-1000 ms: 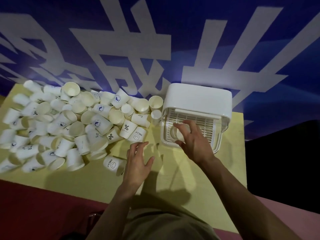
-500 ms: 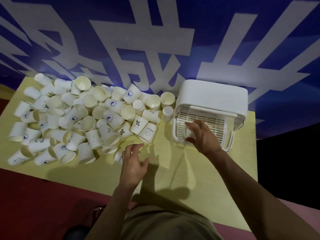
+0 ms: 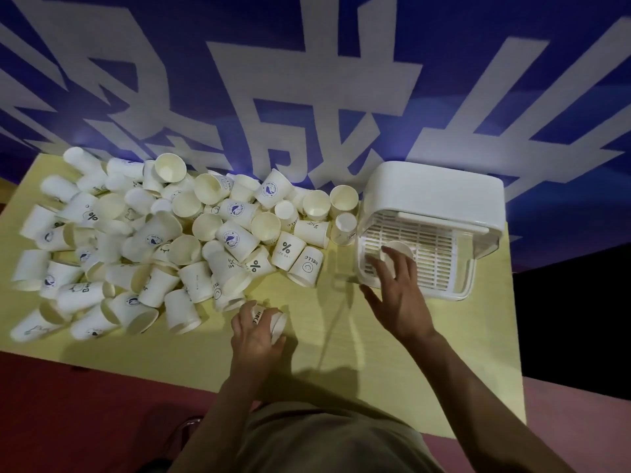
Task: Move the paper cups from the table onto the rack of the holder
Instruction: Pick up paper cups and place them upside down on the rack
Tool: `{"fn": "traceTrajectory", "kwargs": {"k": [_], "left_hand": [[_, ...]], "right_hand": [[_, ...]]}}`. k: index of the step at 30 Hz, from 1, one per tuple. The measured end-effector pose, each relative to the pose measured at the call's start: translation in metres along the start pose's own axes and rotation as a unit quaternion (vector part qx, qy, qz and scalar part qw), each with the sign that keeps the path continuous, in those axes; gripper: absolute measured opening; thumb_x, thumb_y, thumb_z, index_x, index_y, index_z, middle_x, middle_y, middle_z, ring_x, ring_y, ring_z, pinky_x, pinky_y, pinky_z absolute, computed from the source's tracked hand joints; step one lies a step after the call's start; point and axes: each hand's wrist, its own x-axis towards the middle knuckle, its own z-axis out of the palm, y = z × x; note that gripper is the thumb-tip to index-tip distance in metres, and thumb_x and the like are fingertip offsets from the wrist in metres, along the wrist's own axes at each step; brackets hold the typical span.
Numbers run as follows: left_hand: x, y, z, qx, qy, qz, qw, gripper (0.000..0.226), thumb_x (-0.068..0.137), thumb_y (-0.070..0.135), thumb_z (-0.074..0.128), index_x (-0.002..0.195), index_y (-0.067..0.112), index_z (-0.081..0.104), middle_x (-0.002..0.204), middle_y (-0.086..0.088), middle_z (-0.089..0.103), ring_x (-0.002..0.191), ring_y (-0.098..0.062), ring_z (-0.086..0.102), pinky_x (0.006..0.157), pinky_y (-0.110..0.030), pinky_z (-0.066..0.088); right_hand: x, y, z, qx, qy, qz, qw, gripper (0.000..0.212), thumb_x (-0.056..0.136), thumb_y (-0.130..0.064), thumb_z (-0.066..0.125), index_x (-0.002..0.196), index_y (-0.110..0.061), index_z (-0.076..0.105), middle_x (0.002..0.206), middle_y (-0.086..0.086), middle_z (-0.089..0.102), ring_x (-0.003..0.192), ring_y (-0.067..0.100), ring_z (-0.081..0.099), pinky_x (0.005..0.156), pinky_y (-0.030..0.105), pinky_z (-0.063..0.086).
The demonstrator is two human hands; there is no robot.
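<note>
Spanning the middle of the frame, the yellow table (image 3: 392, 353) carries a heap of paper cups (image 3: 164, 247) at centre left and the white holder (image 3: 437, 199) at centre right. On its slatted rack (image 3: 430, 254) stands one cup (image 3: 401, 249), touched by the right hand (image 3: 399, 295) with fingers spread and relaxed. At lower centre the left hand (image 3: 256, 336) curls around a "HELLO" cup (image 3: 273, 322) lying on the table.
</note>
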Motion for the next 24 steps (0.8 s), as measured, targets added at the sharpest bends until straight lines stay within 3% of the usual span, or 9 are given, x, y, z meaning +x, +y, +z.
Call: {"fn": "traceTrajectory", "kwargs": {"k": [3,4,6,9,13,16,19,22,24], "left_hand": [[0.000,-0.007,0.001,0.018,-0.015,0.031,0.999,0.076,0.081,0.078,0.039,0.140,0.032,0.057,0.160,-0.012,0.020,0.145,-0.036,0.019,0.109,-0.055,0.035],[0.003,-0.010,0.003,0.033,-0.027,0.038,0.998,0.073,0.083,0.076,0.040,0.142,0.035,0.053,0.161,-0.011,0.018,0.147,-0.036,0.016,0.112,-0.055,0.032],[0.006,-0.015,0.007,0.081,-0.056,0.057,0.994,0.060,0.092,0.048,0.054,0.150,0.039,0.042,0.165,-0.009,0.011,0.151,-0.035,0.007,0.118,-0.055,0.024],[0.006,-0.023,0.009,0.104,-0.043,0.085,0.990,0.066,0.091,0.016,0.054,0.154,0.032,0.040,0.166,-0.013,0.016,0.153,-0.039,0.009,0.119,-0.053,0.022],[0.013,-0.035,0.004,0.077,-0.040,0.125,0.988,0.053,0.097,0.023,0.060,0.149,0.028,0.049,0.164,-0.013,0.024,0.153,-0.041,0.012,0.116,-0.053,0.028],[0.022,-0.049,-0.002,0.016,-0.056,0.154,0.986,0.043,0.095,0.028,0.061,0.136,0.015,0.063,0.160,-0.020,0.030,0.148,-0.048,0.019,0.111,-0.058,0.040],[0.028,-0.061,-0.008,-0.008,-0.075,0.158,0.984,0.041,0.092,0.012,0.066,0.133,0.013,0.063,0.160,-0.017,0.027,0.149,-0.041,0.017,0.119,-0.048,0.030],[0.030,-0.066,-0.017,-0.041,-0.050,0.174,0.983,0.033,0.087,0.003,0.068,0.119,0.010,0.070,0.154,-0.017,0.037,0.140,-0.038,0.033,0.116,-0.048,0.034],[0.030,-0.066,-0.023,-0.047,-0.029,0.178,0.983,0.034,0.088,0.007,0.069,0.121,0.014,0.070,0.152,-0.012,0.041,0.136,-0.026,0.040,0.112,-0.040,0.039]], "right_hand": [[-0.005,-0.024,0.009,0.000,-0.012,-0.025,1.000,0.060,0.088,-0.026,0.078,0.141,-0.013,0.052,0.148,0.017,0.042,0.136,0.038,0.038,0.101,0.052,0.052],[-0.006,-0.031,0.013,-0.005,-0.021,-0.031,0.999,0.060,0.089,-0.027,0.076,0.142,-0.014,0.051,0.147,0.017,0.042,0.136,0.038,0.038,0.101,0.051,0.052],[-0.007,-0.043,0.019,-0.009,-0.043,-0.037,0.998,0.059,0.091,-0.029,0.074,0.143,-0.015,0.049,0.147,0.018,0.041,0.137,0.038,0.037,0.104,0.051,0.051],[-0.007,-0.058,0.030,-0.017,-0.068,-0.044,0.997,0.057,0.093,-0.026,0.072,0.144,-0.014,0.051,0.146,0.021,0.042,0.133,0.040,0.041,0.104,0.052,0.049],[-0.001,-0.072,0.045,-0.036,-0.086,-0.029,0.995,0.052,0.094,-0.025,0.068,0.142,-0.013,0.053,0.147,0.022,0.041,0.130,0.042,0.043,0.108,0.053,0.044],[0.004,-0.081,0.057,-0.037,-0.098,-0.011,0.994,0.053,0.094,-0.025,0.064,0.144,-0.015,0.048,0.149,0.021,0.038,0.132,0.041,0.040,0.107,0.053,0.044],[0.009,-0.088,0.071,-0.048,-0.108,-0.005,0.993,0.058,0.093,-0.025,0.065,0.146,-0.017,0.045,0.149,0.022,0.037,0.131,0.041,0.039,0.106,0.054,0.045],[0.017,-0.098,0.086,-0.058,-0.129,0.003,0.990,0.063,0.091,-0.024,0.068,0.149,-0.020,0.044,0.152,0.026,0.032,0.129,0.045,0.039,0.104,0.057,0.045],[0.024,-0.104,0.096,-0.057,-0.145,0.014,0.988,0.063,0.091,-0.022,0.067,0.150,-0.022,0.045,0.156,0.027,0.026,0.126,0.050,0.040,0.104,0.059,0.043]]}}
